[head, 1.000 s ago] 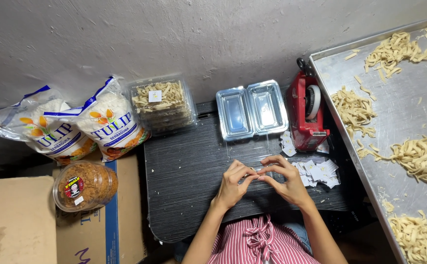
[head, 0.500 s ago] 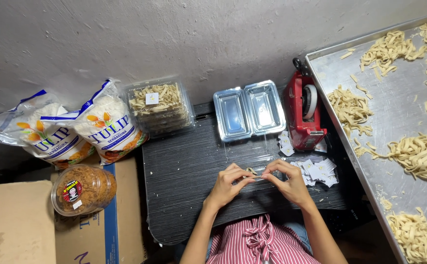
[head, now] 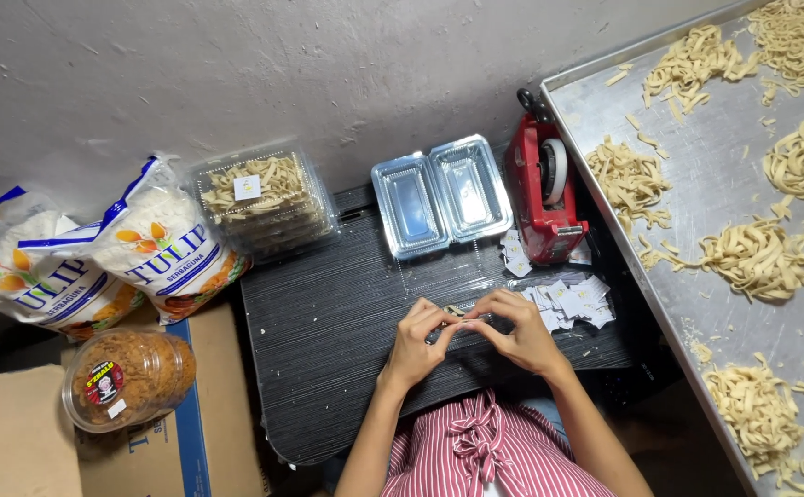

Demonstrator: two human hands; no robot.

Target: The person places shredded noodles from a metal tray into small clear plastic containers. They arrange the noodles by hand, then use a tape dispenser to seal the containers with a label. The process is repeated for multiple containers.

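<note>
My left hand (head: pixel 417 340) and my right hand (head: pixel 512 329) meet over the middle of a small black table (head: pixel 328 313). Their fingertips pinch one small pale strip or label (head: pixel 458 316) between them, just above the tabletop. A loose pile of small white paper labels (head: pixel 569 299) lies right of my right hand. An open clear plastic clamshell box (head: pixel 440 193) sits empty at the table's far edge. A red tape dispenser (head: pixel 543 189) stands to its right.
A metal tray (head: pixel 724 175) with several heaps of pale noodle strips fills the right side. Closed clear boxes of strips (head: pixel 264 198) stand at the back left. Two flour bags (head: pixel 116 258), a jar of brown flakes (head: pixel 126 375) and a cardboard box (head: pixel 15 442) lie left.
Both hands have slid a little toward me over the table while staying joined on the small strip. Nothing else has moved.
</note>
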